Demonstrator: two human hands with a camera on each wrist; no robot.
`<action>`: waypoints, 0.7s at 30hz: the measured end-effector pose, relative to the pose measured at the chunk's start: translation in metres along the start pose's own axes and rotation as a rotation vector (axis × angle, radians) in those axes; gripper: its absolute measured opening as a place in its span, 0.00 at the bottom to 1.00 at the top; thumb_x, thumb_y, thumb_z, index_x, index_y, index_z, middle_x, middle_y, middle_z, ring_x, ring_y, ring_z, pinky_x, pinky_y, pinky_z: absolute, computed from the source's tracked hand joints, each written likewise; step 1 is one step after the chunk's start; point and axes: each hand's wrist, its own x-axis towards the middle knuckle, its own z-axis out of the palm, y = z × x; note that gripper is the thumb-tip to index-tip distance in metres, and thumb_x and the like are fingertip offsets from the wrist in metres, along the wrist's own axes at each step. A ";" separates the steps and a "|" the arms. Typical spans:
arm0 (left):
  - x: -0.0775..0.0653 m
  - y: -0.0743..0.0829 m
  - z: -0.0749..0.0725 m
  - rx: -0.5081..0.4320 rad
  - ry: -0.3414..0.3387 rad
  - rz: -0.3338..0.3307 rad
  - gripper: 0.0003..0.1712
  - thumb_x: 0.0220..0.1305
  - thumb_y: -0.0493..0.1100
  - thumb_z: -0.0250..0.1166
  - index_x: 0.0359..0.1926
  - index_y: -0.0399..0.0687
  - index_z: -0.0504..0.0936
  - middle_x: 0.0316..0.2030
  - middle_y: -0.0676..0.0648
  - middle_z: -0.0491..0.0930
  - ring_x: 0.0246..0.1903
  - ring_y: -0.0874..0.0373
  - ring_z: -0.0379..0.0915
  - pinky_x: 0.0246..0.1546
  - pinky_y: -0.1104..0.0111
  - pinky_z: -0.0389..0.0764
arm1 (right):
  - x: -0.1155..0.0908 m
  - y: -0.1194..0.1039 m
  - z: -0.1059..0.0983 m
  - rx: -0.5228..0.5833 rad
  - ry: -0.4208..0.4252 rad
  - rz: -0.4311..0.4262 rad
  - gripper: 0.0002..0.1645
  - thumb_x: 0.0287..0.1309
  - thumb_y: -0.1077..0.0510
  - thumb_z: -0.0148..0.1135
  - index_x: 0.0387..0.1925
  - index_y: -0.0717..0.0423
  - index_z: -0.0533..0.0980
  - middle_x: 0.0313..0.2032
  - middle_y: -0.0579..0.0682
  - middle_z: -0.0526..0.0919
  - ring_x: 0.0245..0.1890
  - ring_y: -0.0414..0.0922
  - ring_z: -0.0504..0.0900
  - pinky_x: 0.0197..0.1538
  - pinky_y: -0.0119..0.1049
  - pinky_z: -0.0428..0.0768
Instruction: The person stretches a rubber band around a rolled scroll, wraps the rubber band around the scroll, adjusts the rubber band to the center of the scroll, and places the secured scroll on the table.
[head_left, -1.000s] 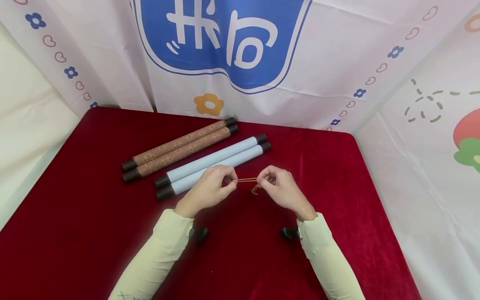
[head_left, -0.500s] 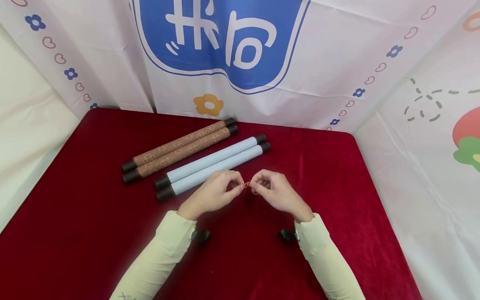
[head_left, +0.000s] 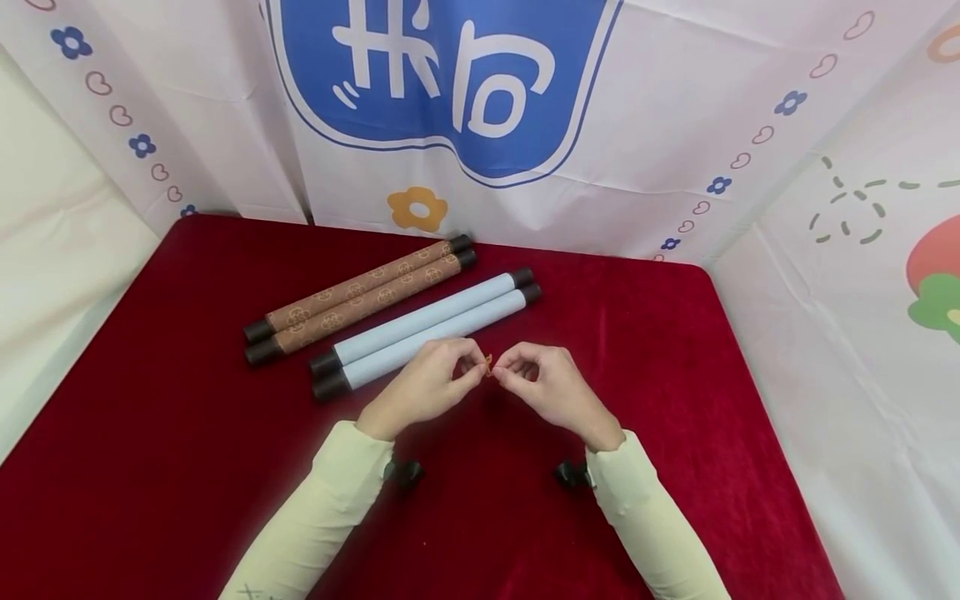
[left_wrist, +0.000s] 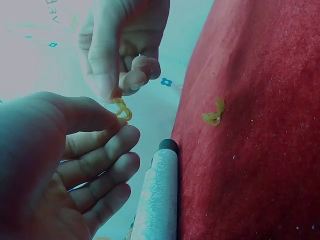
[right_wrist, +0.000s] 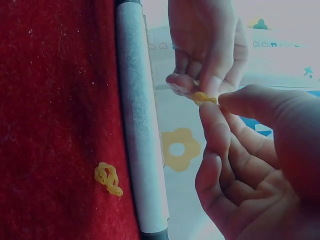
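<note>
A small yellow rubber band [head_left: 489, 363] bridges the narrow gap between the two hands, above the red-covered table. My left hand [head_left: 427, 382] pinches one end between thumb and forefinger. From the other side my right hand [head_left: 553, 390] pinches it with thumb and fingertip. Close up in the left wrist view, the rubber band [left_wrist: 123, 109] looks twisted into small loops. Lower down, a loose clump of yellow rubber bands [right_wrist: 107, 178] lies on the red cloth in the right wrist view; in the head view I cannot make it out.
Two pale blue rolls [head_left: 435, 325] with black ends lie side by side just behind the left hand. Farther back are two brown patterned rolls [head_left: 363, 296]. The red tablecloth [head_left: 637, 350] reaches a white printed curtain [head_left: 645, 142] at the back.
The hands have come closer together. The rubber band, stretched in two parallel strands a second ago, is now slack and bunched between the fingertips. The rolls have not moved.
</note>
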 end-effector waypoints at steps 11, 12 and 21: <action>0.000 0.004 0.003 0.125 0.019 0.082 0.03 0.62 0.39 0.63 0.32 0.51 0.82 0.28 0.57 0.82 0.33 0.65 0.75 0.35 0.73 0.76 | 0.001 -0.001 0.004 -0.015 -0.026 0.012 0.05 0.58 0.56 0.66 0.36 0.51 0.83 0.29 0.43 0.86 0.28 0.36 0.81 0.34 0.36 0.82; -0.001 0.004 0.004 0.129 0.021 0.087 0.03 0.62 0.39 0.64 0.32 0.51 0.82 0.28 0.57 0.82 0.33 0.65 0.75 0.35 0.73 0.76 | 0.000 -0.001 0.004 -0.018 -0.024 0.009 0.04 0.58 0.56 0.66 0.35 0.51 0.83 0.29 0.43 0.86 0.28 0.36 0.80 0.34 0.35 0.82; -0.001 0.005 0.004 0.121 0.024 0.105 0.03 0.58 0.39 0.63 0.29 0.52 0.81 0.25 0.57 0.79 0.30 0.65 0.73 0.32 0.75 0.75 | 0.000 0.000 0.005 -0.025 0.004 -0.004 0.03 0.55 0.60 0.62 0.29 0.49 0.81 0.25 0.40 0.81 0.25 0.37 0.78 0.32 0.33 0.80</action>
